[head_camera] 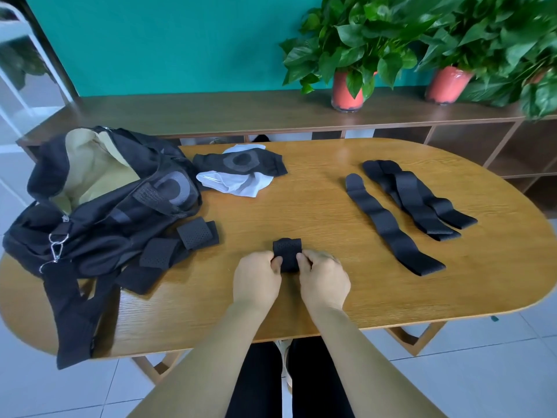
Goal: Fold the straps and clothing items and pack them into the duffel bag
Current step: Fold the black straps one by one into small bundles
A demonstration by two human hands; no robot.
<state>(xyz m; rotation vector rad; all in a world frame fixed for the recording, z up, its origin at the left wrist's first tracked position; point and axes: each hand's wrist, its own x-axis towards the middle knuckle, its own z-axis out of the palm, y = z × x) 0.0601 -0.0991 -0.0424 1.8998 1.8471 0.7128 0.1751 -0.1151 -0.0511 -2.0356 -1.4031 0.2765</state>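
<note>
1. A small folded black strap [287, 254] lay on the table [301, 300], near the front edge and straight ahead of the person.
2. The left hand [259, 277] pinched the strap's left side. Its thumb and fingers were curled in, so its grip was closed on the strap.
3. The right hand [324, 279] pinched the strap's right side in the same way, its grip also closed on the strap.
4. Several folded straps [197, 236] lay just to the left, touching the near side of the bag [99, 206].
5. The black bag sat open at the table's left end, with pale yellow lining showing. Its carrying band, with metal clips, hung over the front edge.
6. Near the far edge, beside the bag, a black garment [241, 162] lay on top of a white cloth [235, 184].
7. To the right, well apart from the hands, long straps [388, 224] lay flat and unfolded. One lay alone and the others overlapped.
8. Beyond the table, a wooden shelf [211, 111] carried leafy plants [346, 40] in red pots, against a teal wall.
</note>
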